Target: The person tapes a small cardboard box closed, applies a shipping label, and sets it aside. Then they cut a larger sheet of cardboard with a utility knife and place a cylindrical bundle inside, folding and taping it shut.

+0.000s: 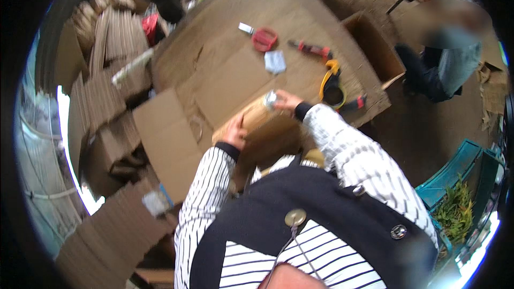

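A folded cardboard box (257,119) lies at the near edge of the work table, slanting up to the right. My left hand (234,132) rests on its left part, index finger stretched along the cardboard. At the box's right end my right hand (288,101) has its fingers closed on a small shiny, silvery-clear piece (270,99); blur hides what it is. A flat cardboard sheet (167,136) lies left of my left hand. To the right of my right hand is a yellow-and-black tape dispenser (331,86).
Farther back lie a round red thing (264,39), a pale packet (275,62) and a red-and-black tool (310,49). Another red-handled tool (353,103) lies near the right corner. Cardboard stacks (115,37) stand left, an open carton (375,48) right, a person (450,64) beyond.
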A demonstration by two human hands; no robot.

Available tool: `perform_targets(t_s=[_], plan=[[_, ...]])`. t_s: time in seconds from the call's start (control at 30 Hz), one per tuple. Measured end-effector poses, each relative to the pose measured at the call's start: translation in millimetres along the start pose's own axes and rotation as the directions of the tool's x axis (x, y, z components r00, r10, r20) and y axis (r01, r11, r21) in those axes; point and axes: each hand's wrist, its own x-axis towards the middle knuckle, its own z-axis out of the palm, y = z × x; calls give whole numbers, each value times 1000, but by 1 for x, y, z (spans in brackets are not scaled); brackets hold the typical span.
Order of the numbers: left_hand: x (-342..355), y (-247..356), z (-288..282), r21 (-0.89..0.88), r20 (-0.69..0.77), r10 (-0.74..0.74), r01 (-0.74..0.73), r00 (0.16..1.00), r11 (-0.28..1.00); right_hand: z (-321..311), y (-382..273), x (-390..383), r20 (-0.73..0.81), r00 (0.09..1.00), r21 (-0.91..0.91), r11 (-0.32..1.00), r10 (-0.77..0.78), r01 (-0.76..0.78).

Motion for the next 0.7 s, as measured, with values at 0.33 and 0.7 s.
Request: perform_targets(t_s=[0.33, 0.7], plan=[[6, 22, -8, 37, 97, -43, 39, 994, 999, -19, -7, -124, -371, 928, -453, 866, 34, -213], [37, 18, -21, -76, 136, -240, 252, 961, 965, 9, 3, -122, -288, 958, -614, 768, -6, -180]])
